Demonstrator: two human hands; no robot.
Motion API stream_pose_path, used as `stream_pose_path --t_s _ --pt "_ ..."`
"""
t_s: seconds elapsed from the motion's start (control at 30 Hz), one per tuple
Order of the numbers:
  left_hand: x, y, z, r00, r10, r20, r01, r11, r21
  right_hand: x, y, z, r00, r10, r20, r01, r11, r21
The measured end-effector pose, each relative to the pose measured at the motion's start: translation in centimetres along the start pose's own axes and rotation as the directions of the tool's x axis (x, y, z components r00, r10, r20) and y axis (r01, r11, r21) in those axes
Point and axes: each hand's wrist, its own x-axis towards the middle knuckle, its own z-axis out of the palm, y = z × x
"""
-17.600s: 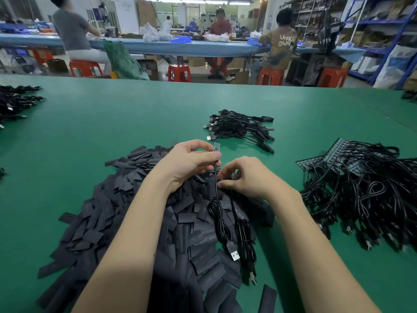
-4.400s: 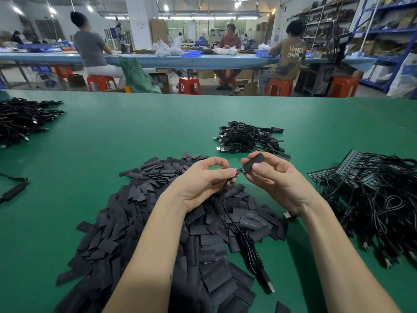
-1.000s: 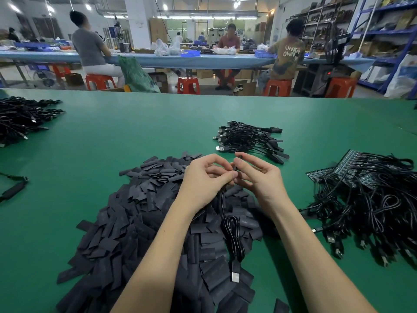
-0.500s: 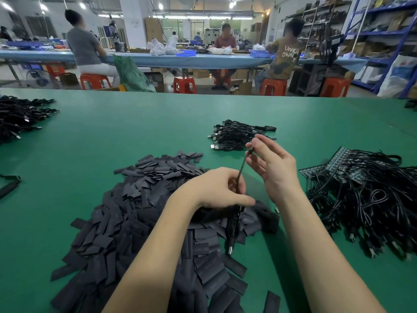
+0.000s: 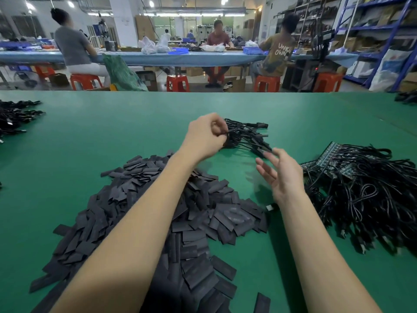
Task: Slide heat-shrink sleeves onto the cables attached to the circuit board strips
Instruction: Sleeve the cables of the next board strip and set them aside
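Cable (image 5: 228, 135): one black lead is pinched in the left hand (image 5: 206, 137), just above the middle of the frame. The fingers (image 5: 217, 132) curl tight round its sleeved end, and the lead hangs right at the near edge of the small finished bundle (image 5: 248, 137) lying on the green table (image 5: 112, 143); whether it already touches that bundle I cannot tell, since black runs into black there.

The right hand (image 5: 282, 175) sits lower and to the right of centre, palm turned inward, fingers spread and slack, holding nothing. It is blurred at the edges and hangs apart from everything on the table.

Below both forearms, filling the lower middle of the frame, spreads the big heap of flat black heat-shrink sleeves (image 5: 180, 222), one stray piece lying alone near the bottom edge. On the right side sits a tangled pile of cables (image 5: 372, 199) with green circuit board strips (image 5: 327, 159) at its upper left corner. Another dark cable pile (image 5: 15, 116) lies at the far left edge.

Across the top of the frame, people sit on red stools (image 5: 177, 83) at a long blue bench (image 5: 158, 57), with blue shelving (image 5: 383, 30) in the upper right.
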Motion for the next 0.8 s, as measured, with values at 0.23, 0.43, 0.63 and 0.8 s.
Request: stream_pose_path --t_s 0.23,0.43,0.63,0.8 --pt "6.3 -1.1 5.1 0.976 0.19 0.106 -0.217 0.892 0.396 0.4 1.1 0.4 0.996 0.068 0.057 -0.061 0.99 -0.124" --pt "6.5 -4.6 7.2 0.975 0.036 0.221 -0.167 0.775 0.61 0.4 1.8 0.7 0.984 0.132 0.118 -0.108 0.976 -0.188" --pt "5.7 -5.6 6.9 0.973 0.092 0.214 -0.189 0.848 0.494 0.3 2.1 1.0 0.975 0.142 0.17 -0.097 0.964 -0.247" --pt "5.6 -7.1 5.7 0.925 -0.044 0.378 -0.199 0.792 0.578 0.0 2.0 0.9 0.972 0.126 0.201 -0.058 0.948 -0.314"
